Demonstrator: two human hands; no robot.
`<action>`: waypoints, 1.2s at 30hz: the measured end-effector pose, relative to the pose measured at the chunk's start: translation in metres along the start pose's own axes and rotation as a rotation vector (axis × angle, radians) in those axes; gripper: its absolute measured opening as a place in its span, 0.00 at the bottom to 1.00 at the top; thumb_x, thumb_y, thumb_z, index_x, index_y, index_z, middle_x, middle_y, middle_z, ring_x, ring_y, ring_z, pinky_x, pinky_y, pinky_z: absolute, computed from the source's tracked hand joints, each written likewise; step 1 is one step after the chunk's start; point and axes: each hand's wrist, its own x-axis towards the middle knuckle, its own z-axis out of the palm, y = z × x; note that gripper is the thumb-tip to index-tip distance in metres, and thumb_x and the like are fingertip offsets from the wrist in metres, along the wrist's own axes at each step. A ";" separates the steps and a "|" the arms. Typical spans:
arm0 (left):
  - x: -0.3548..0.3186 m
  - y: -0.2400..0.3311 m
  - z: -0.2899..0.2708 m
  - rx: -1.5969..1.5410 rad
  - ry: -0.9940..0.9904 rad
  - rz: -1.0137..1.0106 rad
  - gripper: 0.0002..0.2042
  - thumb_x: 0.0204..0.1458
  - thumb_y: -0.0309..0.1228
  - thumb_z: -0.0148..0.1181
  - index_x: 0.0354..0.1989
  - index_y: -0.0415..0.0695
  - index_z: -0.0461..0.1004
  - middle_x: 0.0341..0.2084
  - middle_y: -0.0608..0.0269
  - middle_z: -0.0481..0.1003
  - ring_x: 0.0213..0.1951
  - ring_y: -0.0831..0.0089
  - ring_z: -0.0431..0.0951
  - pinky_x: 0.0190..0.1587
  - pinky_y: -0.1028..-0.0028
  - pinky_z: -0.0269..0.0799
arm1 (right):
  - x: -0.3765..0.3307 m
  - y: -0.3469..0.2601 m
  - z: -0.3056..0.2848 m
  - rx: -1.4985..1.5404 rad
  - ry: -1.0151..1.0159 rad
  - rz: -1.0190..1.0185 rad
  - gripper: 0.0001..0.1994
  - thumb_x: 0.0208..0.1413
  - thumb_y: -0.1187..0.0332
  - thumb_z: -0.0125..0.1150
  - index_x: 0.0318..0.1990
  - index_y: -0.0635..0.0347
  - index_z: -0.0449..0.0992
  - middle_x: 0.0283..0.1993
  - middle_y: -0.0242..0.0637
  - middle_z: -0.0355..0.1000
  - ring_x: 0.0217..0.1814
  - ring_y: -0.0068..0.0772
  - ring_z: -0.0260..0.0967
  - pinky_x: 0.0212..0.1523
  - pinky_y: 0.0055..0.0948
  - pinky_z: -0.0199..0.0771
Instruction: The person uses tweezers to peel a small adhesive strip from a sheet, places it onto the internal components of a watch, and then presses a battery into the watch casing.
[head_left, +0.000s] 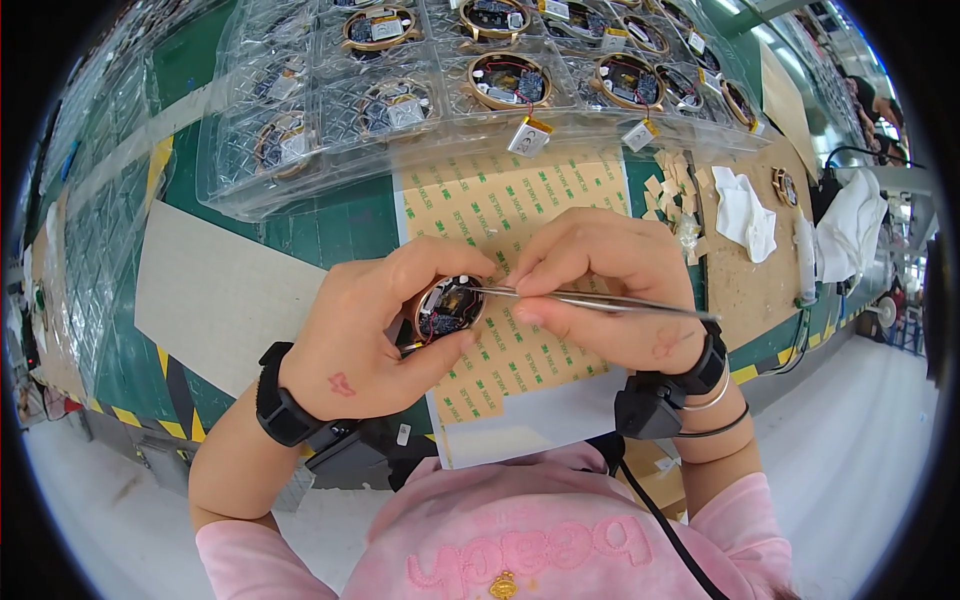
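Head view: watch case [447, 307] between left fingers [438, 254], curled around its edge; right fingers [562, 262] closely pinch tweezers [620, 303] over case.

You are in what looks like an electronics assembly workshop: toward the far edge of your green desk [350, 232], clear plastic trays [230, 190] carry many open round cases [508, 80] with small wired batteries [530, 137], and yellow-black striped tape [745, 375] follows the near edge.

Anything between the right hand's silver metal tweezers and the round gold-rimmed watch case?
Nothing visible: the silver metal tweezers in the right hand reach over the open side of the round gold-rimmed watch case, held in the left hand.
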 end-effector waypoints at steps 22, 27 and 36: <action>0.000 0.001 0.001 -0.033 0.051 -0.030 0.19 0.42 0.21 0.63 0.46 0.41 0.71 0.33 0.62 0.74 0.28 0.77 0.75 0.29 0.81 0.68 | -0.001 -0.003 0.005 -0.089 0.036 -0.057 0.08 0.42 0.78 0.69 0.31 0.61 0.76 0.34 0.40 0.76 0.35 0.31 0.74 0.37 0.25 0.73; 0.000 0.001 0.003 -0.085 0.075 -0.009 0.19 0.42 0.21 0.63 0.46 0.40 0.71 0.34 0.63 0.75 0.28 0.79 0.75 0.30 0.81 0.69 | -0.004 -0.002 0.010 0.477 0.144 0.333 0.05 0.47 0.78 0.66 0.31 0.63 0.76 0.36 0.40 0.74 0.37 0.28 0.72 0.39 0.24 0.72; -0.001 -0.001 0.004 -0.098 0.137 0.045 0.19 0.42 0.21 0.63 0.46 0.41 0.71 0.34 0.64 0.74 0.29 0.80 0.74 0.30 0.83 0.68 | -0.005 -0.005 0.016 0.508 0.184 0.293 0.06 0.47 0.78 0.66 0.32 0.63 0.74 0.36 0.41 0.74 0.37 0.27 0.71 0.39 0.24 0.70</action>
